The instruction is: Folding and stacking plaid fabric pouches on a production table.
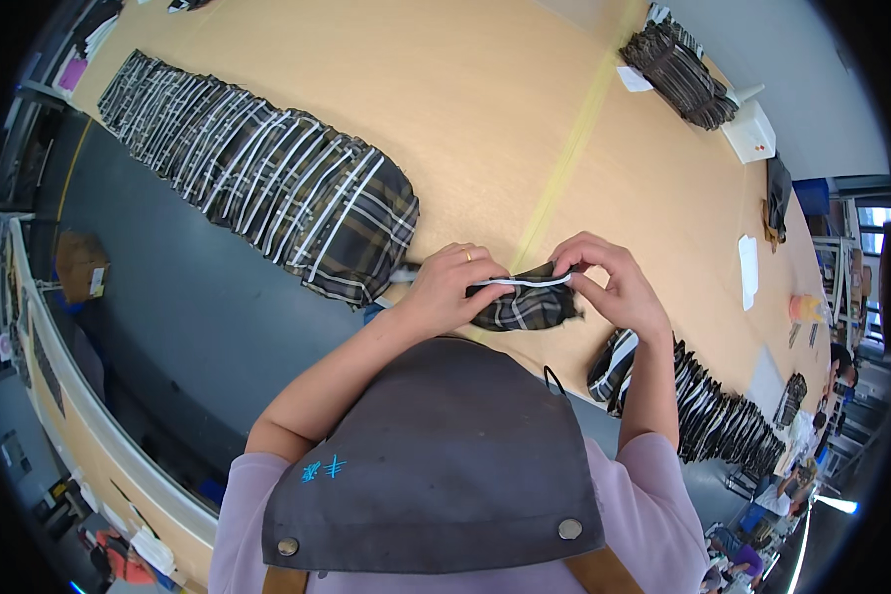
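Note:
A small piece of dark plaid fabric (531, 308) with a white strip (523, 282) along its upper edge is stretched between both hands near the table's front edge. My left hand (453, 286), a ring on one finger, pinches the fabric's left end. Thumb and fingers of my right hand (612, 278) pinch the right end of the strip. Left of my hands lies a long overlapping row of plaid pieces with white strips (267, 182). Beneath my right forearm, a second row of plaid pieces (720, 412) runs along the table edge, partly hidden by that arm.
On the tan table (460, 126), a tied bundle of dark fabric (679, 74) lies at the upper right beside a white container (750, 134). A white paper (748, 272) lies further right. A cardboard box (82, 266) stands on the floor at left. People sit in the lower right background.

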`<state>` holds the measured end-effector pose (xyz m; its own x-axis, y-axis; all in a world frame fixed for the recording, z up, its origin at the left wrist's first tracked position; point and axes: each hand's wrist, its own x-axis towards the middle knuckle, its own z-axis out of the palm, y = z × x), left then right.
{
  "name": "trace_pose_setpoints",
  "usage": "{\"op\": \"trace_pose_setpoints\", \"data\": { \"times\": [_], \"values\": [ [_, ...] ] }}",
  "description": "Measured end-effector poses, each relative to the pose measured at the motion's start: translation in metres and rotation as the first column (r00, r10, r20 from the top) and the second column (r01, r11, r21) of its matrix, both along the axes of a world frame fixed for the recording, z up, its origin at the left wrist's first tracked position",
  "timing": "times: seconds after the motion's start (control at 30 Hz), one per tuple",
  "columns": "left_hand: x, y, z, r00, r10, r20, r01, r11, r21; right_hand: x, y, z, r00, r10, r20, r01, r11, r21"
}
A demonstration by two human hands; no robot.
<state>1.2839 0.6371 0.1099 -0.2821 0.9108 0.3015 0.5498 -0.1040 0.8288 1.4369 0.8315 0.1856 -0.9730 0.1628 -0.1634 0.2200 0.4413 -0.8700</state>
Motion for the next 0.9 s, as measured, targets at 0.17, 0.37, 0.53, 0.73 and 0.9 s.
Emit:
{"op": "trace_pose_setpoints", "data": {
  "times": [0.17,0.37,0.53,0.73,0.9],
  "values": [
    [0.002,-0.011,0.012,0.989,0.120,-0.085,-0.111,0.988,0.103,-0.009,-0.011,0.002,0.989,0.151,0.000,-0.135,0.883,0.450],
    [-0.011,-0.030,0.033,0.975,0.089,-0.204,-0.051,0.982,0.183,-0.018,-0.007,0.000,0.977,0.138,-0.161,-0.136,0.990,0.021],
    [-0.041,-0.078,0.019,0.963,0.031,-0.266,-0.090,0.973,-0.212,-0.009,0.031,0.020,0.976,0.181,-0.119,-0.193,0.976,-0.104],
    [-0.024,-0.098,0.016,0.944,0.181,-0.274,-0.211,0.974,-0.086,-0.024,0.033,-0.026,0.990,0.139,-0.015,-0.140,0.982,-0.123],
    [-0.006,-0.096,0.013,0.917,0.344,-0.200,-0.369,0.924,-0.103,-0.050,0.035,-0.077,0.983,-0.181,-0.012,0.171,0.950,-0.261]
  ]
}}
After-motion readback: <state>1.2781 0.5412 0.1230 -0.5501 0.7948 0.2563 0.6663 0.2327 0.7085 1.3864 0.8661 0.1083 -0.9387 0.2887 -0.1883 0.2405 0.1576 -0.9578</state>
